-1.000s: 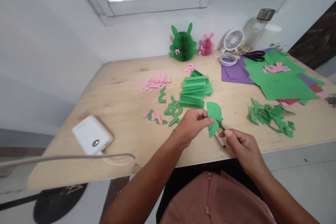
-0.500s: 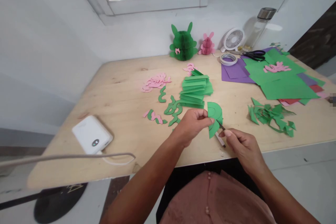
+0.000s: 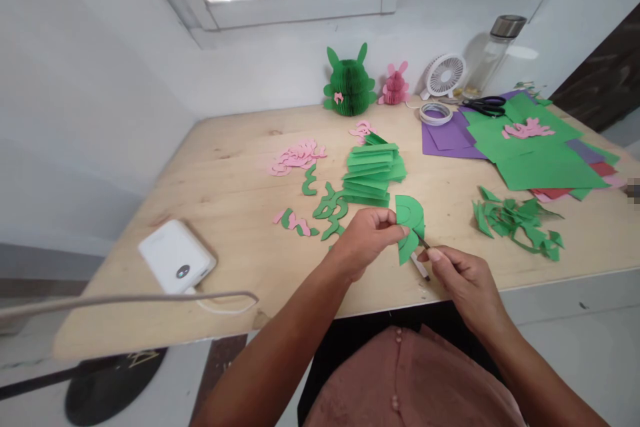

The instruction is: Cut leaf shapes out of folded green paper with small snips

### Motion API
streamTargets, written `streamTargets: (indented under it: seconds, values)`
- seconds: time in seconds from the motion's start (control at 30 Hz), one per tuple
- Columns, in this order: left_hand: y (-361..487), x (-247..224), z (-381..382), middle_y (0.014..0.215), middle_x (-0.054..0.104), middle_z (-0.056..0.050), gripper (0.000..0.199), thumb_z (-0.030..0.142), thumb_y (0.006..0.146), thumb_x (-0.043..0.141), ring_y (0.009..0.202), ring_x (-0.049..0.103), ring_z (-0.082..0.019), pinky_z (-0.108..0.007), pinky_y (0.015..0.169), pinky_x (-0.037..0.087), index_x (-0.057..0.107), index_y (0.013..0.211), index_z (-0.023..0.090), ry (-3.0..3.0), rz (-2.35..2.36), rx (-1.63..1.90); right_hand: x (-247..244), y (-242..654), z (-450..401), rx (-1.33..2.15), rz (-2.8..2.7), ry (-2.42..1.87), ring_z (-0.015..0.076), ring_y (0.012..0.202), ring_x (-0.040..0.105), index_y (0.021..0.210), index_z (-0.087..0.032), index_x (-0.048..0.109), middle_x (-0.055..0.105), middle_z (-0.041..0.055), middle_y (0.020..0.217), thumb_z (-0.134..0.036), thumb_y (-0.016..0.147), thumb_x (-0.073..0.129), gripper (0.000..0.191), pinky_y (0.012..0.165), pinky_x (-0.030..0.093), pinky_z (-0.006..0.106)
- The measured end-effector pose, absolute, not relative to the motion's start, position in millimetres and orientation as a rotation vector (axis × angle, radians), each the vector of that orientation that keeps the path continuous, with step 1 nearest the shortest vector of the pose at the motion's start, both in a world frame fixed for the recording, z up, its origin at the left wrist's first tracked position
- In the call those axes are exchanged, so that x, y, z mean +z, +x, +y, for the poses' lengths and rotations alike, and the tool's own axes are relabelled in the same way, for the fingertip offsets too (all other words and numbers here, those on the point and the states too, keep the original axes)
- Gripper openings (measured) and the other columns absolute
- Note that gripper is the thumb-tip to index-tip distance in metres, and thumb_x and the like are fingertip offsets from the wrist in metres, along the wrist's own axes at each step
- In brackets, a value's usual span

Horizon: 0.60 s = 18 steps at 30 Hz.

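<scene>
At a pale pine table (image 3: 215,193) beneath a window, a person sat with both forearms reaching in from the near edge. The left hand (image 3: 367,243) was clamped on a green paper cut-out (image 3: 410,215), a layered half-round with a tail hanging below it, pinching it between thumb and fingers and holding it upright above the tabletop. The right hand (image 3: 463,278), just beside the left but apart from it, gripped a slim dark-tipped tool (image 3: 421,240) between its fingertips, with the tip at the cut-out's lower right edge. I could not tell whether the tool was a blade or a pencil.

Directly ahead lay a stack of folded green paper (image 3: 370,177), with curved green strips (image 3: 325,210) and pink paper cut-outs (image 3: 295,158) to its left. To the right were a heap of green scraps (image 3: 517,223) and layered green sheets (image 3: 545,167) beside purple sheets (image 3: 445,143). Black-handled scissors (image 3: 483,105) and a tape roll (image 3: 435,113) sat near the back, by a green honeycomb paper rabbit (image 3: 349,85) and a small white fan (image 3: 444,75). A white power bank (image 3: 176,257) lay at the left.
</scene>
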<state>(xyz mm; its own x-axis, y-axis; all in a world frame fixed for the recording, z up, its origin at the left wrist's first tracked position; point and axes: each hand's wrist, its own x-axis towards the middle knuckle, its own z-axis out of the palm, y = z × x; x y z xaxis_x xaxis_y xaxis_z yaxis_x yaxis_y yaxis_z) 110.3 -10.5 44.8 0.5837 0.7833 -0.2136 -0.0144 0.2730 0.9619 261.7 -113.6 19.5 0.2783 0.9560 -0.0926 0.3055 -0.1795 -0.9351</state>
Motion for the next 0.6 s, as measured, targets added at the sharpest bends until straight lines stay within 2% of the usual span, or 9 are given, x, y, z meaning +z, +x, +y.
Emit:
streamTargets:
  seconds: [0.43,0.6]
  values:
    - [110.6,46.8,-11.7,0.062,0.058,-0.001,0.017,0.029,0.067,0.069,0.064,0.054,-0.013,-0.027,0.065,0.043,0.061,0.063,0.014,1.159,0.781,0.626,21.2,261.5,-114.2,0.909,-1.169,-1.659,0.0219,0.07,0.063,0.078,-0.019,0.077,0.071,0.0038,0.071,-0.048,0.085,0.056,0.037,0.06,0.047,0.028]
    - [110.3,46.2,-10.7,0.062,0.058,0.0,0.017,0.028,0.066,0.069,0.065,0.055,-0.013,-0.029,0.068,0.043,0.06,0.062,0.014,1.143,0.773,0.63,27.2,258.6,-112.8,0.914,-1.191,-1.662,0.0165,0.054,0.052,0.078,-0.016,0.077,0.06,0.0012,0.057,-0.049,0.085,0.053,0.041,0.051,0.041,0.026]
